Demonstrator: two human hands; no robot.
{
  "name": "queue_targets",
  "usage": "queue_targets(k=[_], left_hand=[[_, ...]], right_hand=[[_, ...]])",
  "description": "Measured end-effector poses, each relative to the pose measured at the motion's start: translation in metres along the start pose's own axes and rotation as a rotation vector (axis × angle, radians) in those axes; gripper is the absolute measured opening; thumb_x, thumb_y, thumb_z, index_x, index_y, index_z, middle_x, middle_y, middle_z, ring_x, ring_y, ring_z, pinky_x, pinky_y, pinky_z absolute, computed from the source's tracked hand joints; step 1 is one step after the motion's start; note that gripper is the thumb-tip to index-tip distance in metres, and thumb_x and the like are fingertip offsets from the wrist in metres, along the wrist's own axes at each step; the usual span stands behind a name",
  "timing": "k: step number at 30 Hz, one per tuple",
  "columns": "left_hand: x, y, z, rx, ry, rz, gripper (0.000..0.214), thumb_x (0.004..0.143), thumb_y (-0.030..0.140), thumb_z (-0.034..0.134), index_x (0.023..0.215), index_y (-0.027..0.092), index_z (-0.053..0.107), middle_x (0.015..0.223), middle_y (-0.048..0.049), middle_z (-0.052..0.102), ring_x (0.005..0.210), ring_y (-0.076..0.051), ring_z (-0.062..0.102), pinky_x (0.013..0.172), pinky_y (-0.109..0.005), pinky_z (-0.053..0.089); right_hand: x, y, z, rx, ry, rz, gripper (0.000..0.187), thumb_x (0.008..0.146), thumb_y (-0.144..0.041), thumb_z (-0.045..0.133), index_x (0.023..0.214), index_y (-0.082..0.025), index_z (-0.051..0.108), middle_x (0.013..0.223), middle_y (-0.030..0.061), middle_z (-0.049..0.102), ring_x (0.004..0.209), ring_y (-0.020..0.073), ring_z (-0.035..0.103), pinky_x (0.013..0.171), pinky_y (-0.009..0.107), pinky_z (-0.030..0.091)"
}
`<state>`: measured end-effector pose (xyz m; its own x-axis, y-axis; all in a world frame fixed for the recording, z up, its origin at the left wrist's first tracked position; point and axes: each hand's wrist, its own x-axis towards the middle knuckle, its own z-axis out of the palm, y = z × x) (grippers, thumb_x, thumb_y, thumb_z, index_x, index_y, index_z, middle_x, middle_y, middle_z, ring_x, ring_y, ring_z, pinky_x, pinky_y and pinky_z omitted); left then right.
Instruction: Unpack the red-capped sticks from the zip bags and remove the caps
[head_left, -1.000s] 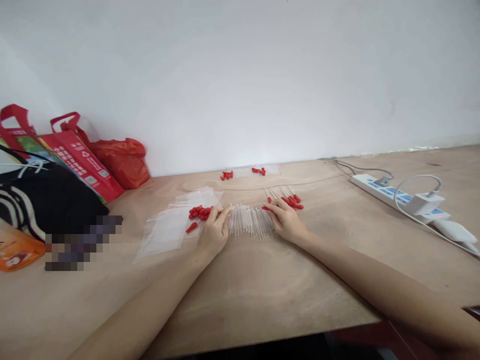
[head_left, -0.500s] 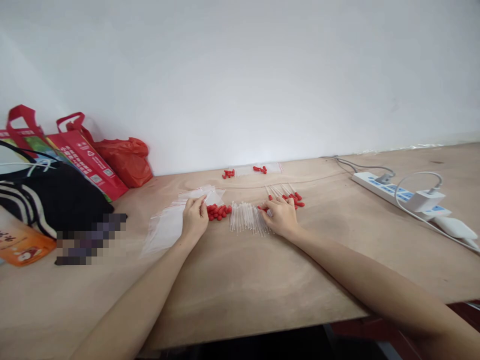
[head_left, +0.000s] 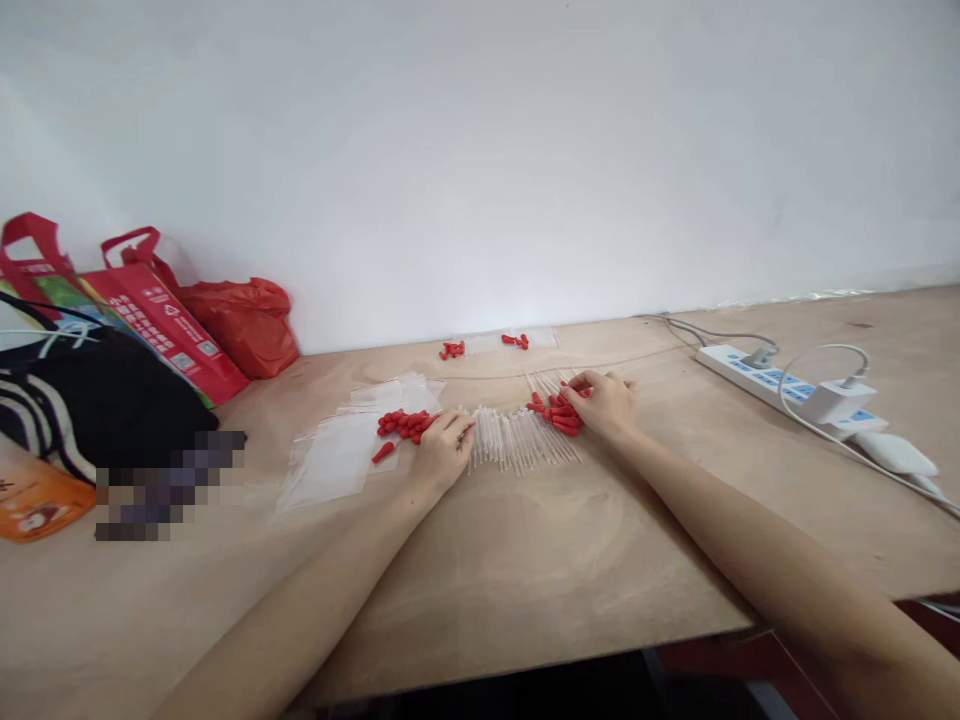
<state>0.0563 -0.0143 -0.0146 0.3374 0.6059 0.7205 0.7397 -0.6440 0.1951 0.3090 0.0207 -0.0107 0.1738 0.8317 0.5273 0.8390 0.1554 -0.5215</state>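
Note:
Thin whitish sticks (head_left: 517,440) lie in a loose row on the wooden table. My left hand (head_left: 446,445) is at the row's left end, its fingers closed together at the stick ends; what they pinch, if anything, is too small to make out. Beside it lies a heap of small red rubber-looking caps (head_left: 405,426), with one loose red cap (head_left: 383,452) in front. My right hand (head_left: 609,402) is closed with thumb and forefinger at the red-capped sticks (head_left: 564,422), which point away from me at the row's right end. My fingers partly hide these caps.
Clear zip bags (head_left: 330,455) lie left of the caps. At the back, another bag (head_left: 487,343) has red caps at both ends. Shopping bags (head_left: 161,320) and a black bag (head_left: 112,400) stand left; a power strip (head_left: 757,378) with cables lies right.
My left hand has moved right and nearer, from the cap heap to the sticks. My right hand has shifted right; the red-capped sticks now lie closer to the row.

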Motion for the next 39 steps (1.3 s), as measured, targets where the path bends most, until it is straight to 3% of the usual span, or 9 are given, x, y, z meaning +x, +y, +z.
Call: queue_targets(k=[6,13,19,23,28,33,39], left_hand=[[-0.005,0.002,-0.001,-0.065,-0.084,0.025,0.019,0.075,0.032,0.055,0.081,0.016,0.061,0.082,-0.0049,0.06,0.065,-0.012,0.056,0.064,-0.026,0.05],[-0.004,0.008,-0.008,-0.018,-0.107,0.069,0.03,0.072,0.039,0.058,0.088,0.014,0.063,0.085,-0.0084,0.06,0.082,-0.019,0.055,0.077,-0.035,0.047],[-0.004,0.008,-0.02,0.088,-0.18,0.019,0.035,0.073,0.043,0.055,0.098,0.019,0.061,0.1,-0.0079,0.059,0.097,-0.023,0.051,0.087,-0.043,0.038],[-0.006,0.003,-0.027,0.123,-0.329,0.022,0.059,0.068,0.053,0.056,0.117,0.019,0.05,0.119,-0.0102,0.05,0.115,-0.028,0.04,0.095,-0.047,0.031],[-0.008,-0.002,-0.028,0.135,-0.42,0.003,0.069,0.068,0.059,0.052,0.124,0.02,0.042,0.127,-0.0094,0.044,0.123,-0.028,0.031,0.101,-0.046,0.024],[-0.008,-0.002,-0.026,0.136,-0.438,-0.009,0.072,0.067,0.061,0.052,0.125,0.022,0.039,0.129,-0.0087,0.042,0.124,-0.028,0.029,0.103,-0.048,0.021],[-0.008,-0.003,-0.026,0.117,-0.422,-0.007,0.072,0.068,0.06,0.053,0.127,0.023,0.036,0.128,-0.0094,0.041,0.124,-0.029,0.028,0.101,-0.049,0.023]], right_hand=[[0.004,0.005,-0.004,0.01,-0.133,-0.066,0.021,0.072,-0.042,0.053,0.071,-0.024,0.064,0.071,0.0008,0.065,0.077,0.0197,0.051,0.077,0.038,0.025],[0.002,-0.009,0.002,-0.068,-0.221,-0.136,0.029,0.074,-0.049,0.049,0.07,-0.026,0.066,0.068,0.0017,0.065,0.078,0.0214,0.052,0.076,0.04,0.026],[0.02,-0.018,0.008,-0.113,-0.29,0.029,0.029,0.076,-0.045,0.046,0.073,-0.026,0.067,0.075,0.0036,0.067,0.08,0.0212,0.056,0.077,0.039,0.029],[0.035,-0.032,0.019,-0.214,-0.428,0.141,0.025,0.068,-0.045,0.055,0.075,-0.025,0.067,0.078,0.0041,0.066,0.082,0.0214,0.056,0.082,0.04,0.03],[0.046,-0.046,0.034,-0.318,-0.513,0.218,0.026,0.055,-0.04,0.065,0.066,-0.016,0.063,0.071,0.0076,0.063,0.08,0.025,0.057,0.081,0.045,0.031],[0.049,-0.054,0.037,-0.34,-0.518,0.241,0.019,0.061,-0.031,0.059,0.07,-0.015,0.061,0.075,0.0099,0.063,0.082,0.027,0.057,0.08,0.046,0.031],[0.039,-0.062,0.012,-0.29,-0.418,0.103,0.027,0.078,-0.035,0.039,0.082,-0.017,0.058,0.086,0.0093,0.063,0.087,0.0235,0.055,0.083,0.044,0.026]])
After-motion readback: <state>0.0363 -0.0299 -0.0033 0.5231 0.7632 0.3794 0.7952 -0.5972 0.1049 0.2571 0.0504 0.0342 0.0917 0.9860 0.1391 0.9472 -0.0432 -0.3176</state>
